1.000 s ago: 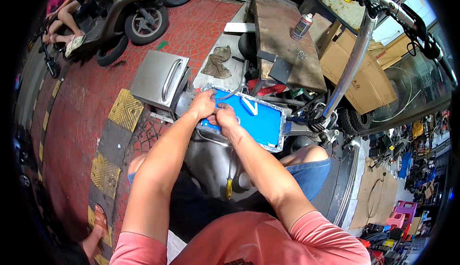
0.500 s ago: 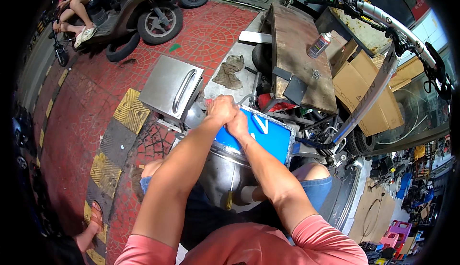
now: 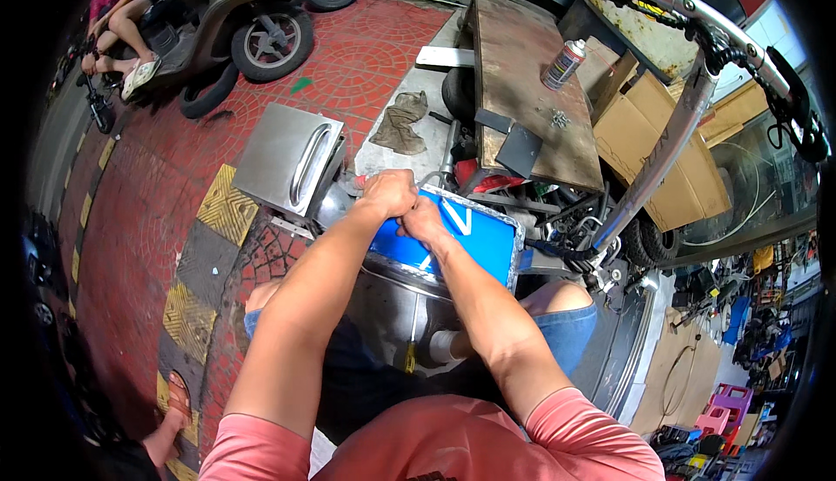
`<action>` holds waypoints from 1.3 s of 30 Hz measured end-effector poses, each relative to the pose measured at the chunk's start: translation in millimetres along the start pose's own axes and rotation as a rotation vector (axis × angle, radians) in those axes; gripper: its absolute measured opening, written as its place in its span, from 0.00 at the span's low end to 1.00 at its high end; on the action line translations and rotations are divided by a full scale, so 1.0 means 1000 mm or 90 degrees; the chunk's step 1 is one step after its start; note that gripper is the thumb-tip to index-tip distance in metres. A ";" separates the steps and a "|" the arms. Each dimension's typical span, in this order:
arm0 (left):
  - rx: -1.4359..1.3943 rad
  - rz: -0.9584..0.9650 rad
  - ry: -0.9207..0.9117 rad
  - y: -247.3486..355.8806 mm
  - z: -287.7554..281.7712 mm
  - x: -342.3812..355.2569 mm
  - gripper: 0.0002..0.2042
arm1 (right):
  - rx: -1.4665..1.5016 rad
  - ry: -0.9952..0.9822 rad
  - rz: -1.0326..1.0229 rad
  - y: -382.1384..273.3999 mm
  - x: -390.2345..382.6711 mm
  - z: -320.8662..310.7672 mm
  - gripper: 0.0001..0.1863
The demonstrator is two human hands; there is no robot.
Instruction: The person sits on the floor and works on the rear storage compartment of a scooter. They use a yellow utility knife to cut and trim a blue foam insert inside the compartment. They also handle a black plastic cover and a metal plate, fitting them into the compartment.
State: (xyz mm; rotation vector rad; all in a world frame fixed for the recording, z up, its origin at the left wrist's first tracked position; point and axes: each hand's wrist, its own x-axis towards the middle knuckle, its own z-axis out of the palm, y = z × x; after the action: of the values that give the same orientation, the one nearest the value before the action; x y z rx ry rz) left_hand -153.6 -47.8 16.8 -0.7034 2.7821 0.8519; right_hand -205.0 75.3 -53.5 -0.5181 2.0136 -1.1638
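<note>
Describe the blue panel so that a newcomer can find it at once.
Start from the brown bench near the top. Below it, and right of the silvery metal box, the left hand and right hand meet over the left end of the blue panel. Its bright blue face with white marks sets it apart from the shiny grey surface below.

Spray can (image 3: 564,65) on table (image 3: 515,50), cardboard box (image 3: 625,146) right. Cloth (image 3: 401,124) left of table. Case (image 3: 280,152) left of panel (image 3: 489,248).
</note>
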 end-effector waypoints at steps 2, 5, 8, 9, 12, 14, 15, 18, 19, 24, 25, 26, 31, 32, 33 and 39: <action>-0.002 -0.009 0.016 0.008 0.009 0.004 0.20 | 0.083 -0.023 0.033 0.010 0.005 -0.007 0.09; -0.052 -0.053 0.052 -0.016 0.029 0.024 0.22 | 0.182 -0.046 0.048 0.016 0.009 -0.006 0.09; -0.129 -0.097 0.048 -0.030 0.040 0.038 0.25 | 0.216 -0.044 0.049 0.015 0.005 -0.005 0.08; -0.154 -0.111 0.043 -0.034 0.041 0.042 0.25 | 0.219 -0.043 0.047 0.014 0.004 -0.005 0.07; -0.227 -0.063 -0.065 -0.045 0.042 0.045 0.26 | 0.161 -0.039 0.050 0.012 0.002 -0.004 0.06; -0.198 -0.031 -0.058 -0.043 0.044 0.045 0.26 | 0.191 -0.051 0.041 0.016 0.004 -0.007 0.06; -0.185 -0.026 -0.041 -0.039 0.043 0.044 0.27 | 0.205 -0.056 0.038 0.020 0.005 -0.010 0.06; -0.196 -0.028 0.025 -0.042 0.050 0.044 0.26 | 0.241 -0.076 0.017 0.026 0.006 -0.014 0.09; -0.207 -0.035 0.050 -0.051 0.056 0.042 0.25 | 0.260 -0.087 0.017 0.025 0.005 -0.014 0.10; -0.373 -0.004 0.072 -0.075 0.070 0.041 0.19 | 0.357 -0.075 -0.002 0.018 0.004 -0.013 0.10; -0.399 -0.027 0.049 -0.068 0.072 0.041 0.20 | 0.376 -0.061 -0.010 0.023 0.006 -0.016 0.10; -0.425 -0.051 0.026 -0.063 0.071 0.042 0.21 | 0.406 -0.046 0.007 0.028 0.007 -0.020 0.09; -0.468 -0.063 0.037 -0.072 0.074 0.047 0.21 | 0.436 -0.036 0.038 0.022 0.010 -0.018 0.09; -0.423 -0.051 0.082 -0.087 0.080 0.054 0.20 | 0.401 -0.076 0.027 0.018 0.011 -0.015 0.11; -0.464 -0.069 0.058 -0.087 0.082 0.055 0.20 | 0.355 -0.079 0.032 0.016 0.008 -0.016 0.13; -0.471 -0.068 0.031 -0.066 0.074 0.048 0.19 | 0.073 -0.008 -0.016 0.004 -0.005 -0.011 0.18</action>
State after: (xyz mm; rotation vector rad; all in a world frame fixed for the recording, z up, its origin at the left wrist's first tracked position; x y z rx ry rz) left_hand -164.3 -72.8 -89.8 -0.9578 2.3896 1.8807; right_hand -210.1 86.9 -51.3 -0.4928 1.9220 -1.2787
